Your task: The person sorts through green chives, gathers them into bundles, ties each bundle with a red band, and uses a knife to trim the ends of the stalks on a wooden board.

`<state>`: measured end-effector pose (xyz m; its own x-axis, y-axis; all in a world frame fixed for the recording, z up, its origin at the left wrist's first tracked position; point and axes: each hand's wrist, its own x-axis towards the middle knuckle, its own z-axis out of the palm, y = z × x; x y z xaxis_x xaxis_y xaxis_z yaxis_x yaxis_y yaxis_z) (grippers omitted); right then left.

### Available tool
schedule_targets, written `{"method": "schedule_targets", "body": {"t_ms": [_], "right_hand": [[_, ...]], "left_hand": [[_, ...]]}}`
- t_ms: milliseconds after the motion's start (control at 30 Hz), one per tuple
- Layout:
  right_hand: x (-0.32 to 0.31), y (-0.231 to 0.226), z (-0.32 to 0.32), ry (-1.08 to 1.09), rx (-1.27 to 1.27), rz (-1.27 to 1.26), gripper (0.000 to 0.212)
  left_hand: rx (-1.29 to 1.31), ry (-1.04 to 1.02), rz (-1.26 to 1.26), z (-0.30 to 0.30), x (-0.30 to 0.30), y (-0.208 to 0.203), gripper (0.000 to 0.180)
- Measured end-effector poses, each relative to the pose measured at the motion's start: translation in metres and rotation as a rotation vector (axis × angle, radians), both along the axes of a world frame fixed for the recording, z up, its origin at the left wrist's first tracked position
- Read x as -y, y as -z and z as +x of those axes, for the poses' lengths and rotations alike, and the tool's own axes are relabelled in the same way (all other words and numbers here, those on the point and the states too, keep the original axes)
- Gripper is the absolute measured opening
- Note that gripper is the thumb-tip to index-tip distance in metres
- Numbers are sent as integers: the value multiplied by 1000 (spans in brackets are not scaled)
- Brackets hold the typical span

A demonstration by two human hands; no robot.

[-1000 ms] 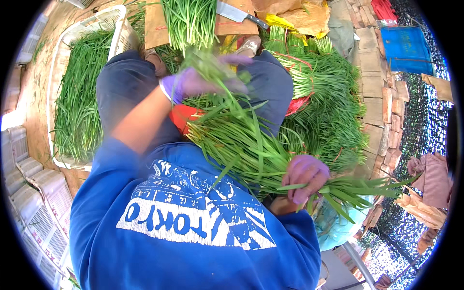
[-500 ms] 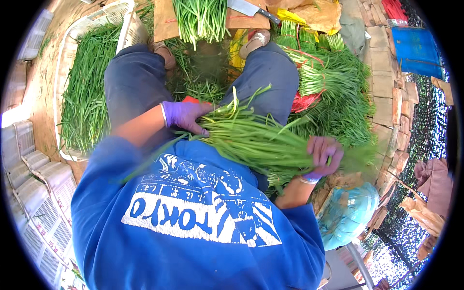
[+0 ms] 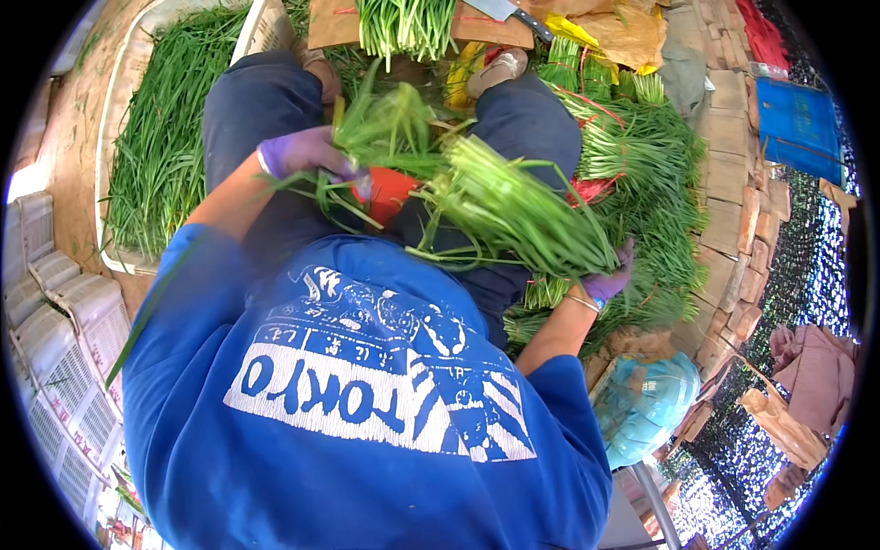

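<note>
Both hands wear purple gloves. My right hand [image 3: 610, 275] is closed around the leafy end of a thick bunch of garlic chives [image 3: 513, 197], held slantwise above my lap with its pale stalk ends towards the upper left. My left hand [image 3: 307, 152] is closed on a smaller loose tuft of chive leaves [image 3: 390, 124], blurred by motion, left of the bunch. Some strands trail below the left hand. A red object [image 3: 385, 194] shows between my legs, partly covered by leaves.
A white crate [image 3: 108, 183] full of chives stands left. Ahead, a wooden board [image 3: 332, 26] bears trimmed chives and a knife [image 3: 495, 7]. Tied chive bundles [image 3: 632, 151] lie piled at my right beside bricks [image 3: 724, 174]. A blue plastic bag [image 3: 646, 403] sits near my right elbow.
My left hand has moved up and left, pulling a loose tuft away from the bunch. The bunch's stalk end has swung upward, and my right hand has lowered slightly.
</note>
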<state>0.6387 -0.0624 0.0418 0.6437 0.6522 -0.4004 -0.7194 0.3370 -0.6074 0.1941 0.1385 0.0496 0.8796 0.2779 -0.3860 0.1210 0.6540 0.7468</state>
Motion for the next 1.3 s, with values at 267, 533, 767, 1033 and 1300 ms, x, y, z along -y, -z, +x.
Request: {"method": "schedule_targets", "body": {"t_ms": [267,533,767,1033,1300], "right_hand": [[-25,12,-29,352,32,-166,27],[-13,7,-18,309,169,-317,33],[-9,26,-22,294,113,-414,38],[-21,5,-40,235,173,-376,44],[-7,38,-29,234,102,-320,43]], "left_hand": [[51,-296,-66,92,16,-6,42],[-273,-353,573,121,-3,25,28],[-187,-779,232,39,-29,17,23],[-245,-251,354,118,31,37,44],[-162,-974,111,50,6,25,22]]}}
